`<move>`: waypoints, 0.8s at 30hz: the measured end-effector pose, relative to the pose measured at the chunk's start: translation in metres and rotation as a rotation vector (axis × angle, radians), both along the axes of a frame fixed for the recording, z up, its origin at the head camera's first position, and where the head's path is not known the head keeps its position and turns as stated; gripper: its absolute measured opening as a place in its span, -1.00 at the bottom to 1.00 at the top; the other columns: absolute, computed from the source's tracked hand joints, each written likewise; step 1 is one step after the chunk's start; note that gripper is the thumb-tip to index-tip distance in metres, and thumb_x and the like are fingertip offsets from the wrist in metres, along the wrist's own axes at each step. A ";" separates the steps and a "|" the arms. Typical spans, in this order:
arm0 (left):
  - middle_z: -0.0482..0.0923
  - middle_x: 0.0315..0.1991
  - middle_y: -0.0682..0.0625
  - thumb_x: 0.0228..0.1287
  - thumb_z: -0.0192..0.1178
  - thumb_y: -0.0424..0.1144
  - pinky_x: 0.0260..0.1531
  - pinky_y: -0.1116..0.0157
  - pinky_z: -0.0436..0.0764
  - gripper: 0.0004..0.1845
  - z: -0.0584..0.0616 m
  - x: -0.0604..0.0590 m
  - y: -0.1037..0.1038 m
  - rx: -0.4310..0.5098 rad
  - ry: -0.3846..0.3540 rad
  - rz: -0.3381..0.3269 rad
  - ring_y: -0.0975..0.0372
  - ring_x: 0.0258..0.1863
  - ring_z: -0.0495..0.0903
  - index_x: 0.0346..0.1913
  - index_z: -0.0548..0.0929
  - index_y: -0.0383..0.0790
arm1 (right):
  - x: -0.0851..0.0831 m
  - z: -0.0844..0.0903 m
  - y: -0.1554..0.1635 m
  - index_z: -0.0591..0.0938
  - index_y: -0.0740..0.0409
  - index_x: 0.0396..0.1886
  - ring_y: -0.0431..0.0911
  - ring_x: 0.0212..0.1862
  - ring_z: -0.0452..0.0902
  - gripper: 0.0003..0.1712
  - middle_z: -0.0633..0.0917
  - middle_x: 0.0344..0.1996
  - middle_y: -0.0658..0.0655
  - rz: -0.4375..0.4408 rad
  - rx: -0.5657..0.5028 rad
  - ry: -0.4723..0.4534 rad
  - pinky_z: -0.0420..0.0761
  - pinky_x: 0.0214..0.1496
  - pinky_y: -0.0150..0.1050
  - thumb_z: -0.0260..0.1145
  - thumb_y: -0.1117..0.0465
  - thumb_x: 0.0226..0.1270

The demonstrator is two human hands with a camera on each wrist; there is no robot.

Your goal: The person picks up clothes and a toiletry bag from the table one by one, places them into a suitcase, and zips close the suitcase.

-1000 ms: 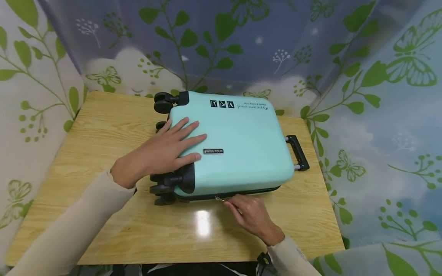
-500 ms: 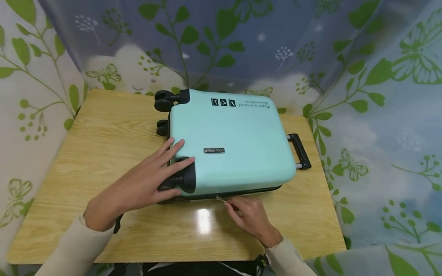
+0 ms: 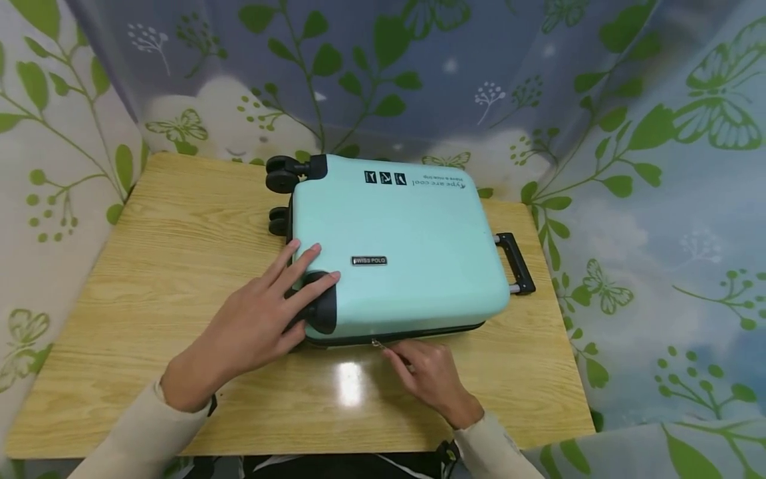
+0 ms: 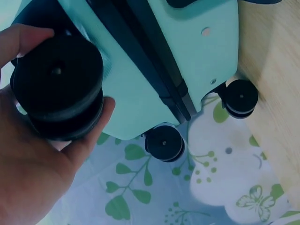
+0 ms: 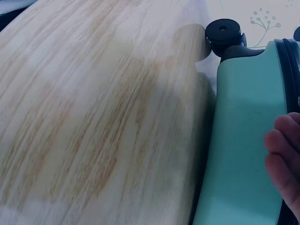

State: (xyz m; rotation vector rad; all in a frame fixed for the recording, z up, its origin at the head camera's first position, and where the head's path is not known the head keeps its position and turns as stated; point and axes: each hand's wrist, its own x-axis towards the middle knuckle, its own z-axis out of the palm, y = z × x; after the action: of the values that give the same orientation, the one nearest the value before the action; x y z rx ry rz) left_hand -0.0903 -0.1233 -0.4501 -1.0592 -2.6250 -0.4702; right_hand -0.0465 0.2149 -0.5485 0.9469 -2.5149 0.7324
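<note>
A mint-green hard-shell suitcase (image 3: 413, 226) lies flat on the wooden table, its wheels to the left. My left hand (image 3: 254, 326) grips its near wheel-end corner, with fingertips over the shell. In the left wrist view that hand (image 4: 33, 159) curls round a black caster wheel (image 4: 61, 75). Along the near side, my right hand (image 3: 427, 372) pinches a small metal zipper pull (image 3: 377, 343) on the dark zipper seam (image 3: 437, 331). The right wrist view catches only the curled fingers of the right hand (image 5: 286, 152) beside the suitcase wall (image 5: 248, 131); the pull is hidden there.
The suitcase's black telescopic handle (image 3: 517, 264) sticks out to the right, near the table's right edge. Two other wheels (image 3: 280, 174) point left at the far corner. A leaf-patterned curtain (image 3: 383, 80) hangs behind the wooden table (image 3: 179, 219).
My left hand has slid from the top of the shell down and left onto the near corner wheel. The right hand keeps its pinch on the zipper pull, nearly unmoved.
</note>
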 end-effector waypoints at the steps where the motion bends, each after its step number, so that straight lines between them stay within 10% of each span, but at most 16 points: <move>1: 0.13 0.76 -0.18 0.31 0.44 -0.23 -0.50 0.26 0.49 -0.12 -0.001 0.000 0.000 0.004 0.009 0.004 -0.20 0.73 0.11 0.68 0.38 0.05 | 0.000 0.000 0.000 0.80 0.07 -0.39 -0.34 -0.62 0.56 -0.75 0.76 -0.55 -0.08 0.001 -0.002 0.004 0.48 -0.53 -0.53 0.44 0.15 0.57; 13: 0.21 0.73 -0.15 0.22 0.39 -0.23 -0.44 0.17 0.51 -0.17 -0.006 0.001 -0.007 0.048 0.047 0.034 -0.18 0.72 0.17 0.61 0.48 0.04 | -0.001 0.003 0.003 0.66 -0.02 -0.54 -0.35 -0.67 0.33 -0.53 0.55 -0.69 -0.14 -0.006 -0.010 0.135 0.32 -0.60 -0.51 0.26 0.06 0.72; 24: 0.25 0.71 -0.13 0.12 0.36 -0.31 -0.39 0.09 0.51 -0.15 -0.005 0.002 -0.036 0.081 0.040 0.068 -0.16 0.69 0.25 0.58 0.51 0.03 | 0.009 -0.007 0.062 0.77 0.05 -0.41 -0.24 -0.58 0.58 -0.68 0.71 -0.59 -0.07 -0.173 -0.021 0.089 0.57 -0.51 -0.33 0.38 0.10 0.64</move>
State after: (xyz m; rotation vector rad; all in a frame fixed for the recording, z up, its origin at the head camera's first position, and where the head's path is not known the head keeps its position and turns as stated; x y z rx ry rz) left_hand -0.0879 -0.1593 -0.4546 -0.9411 -2.5748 -0.5304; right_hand -0.0380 0.2765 -0.5557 0.7270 -2.4683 0.6470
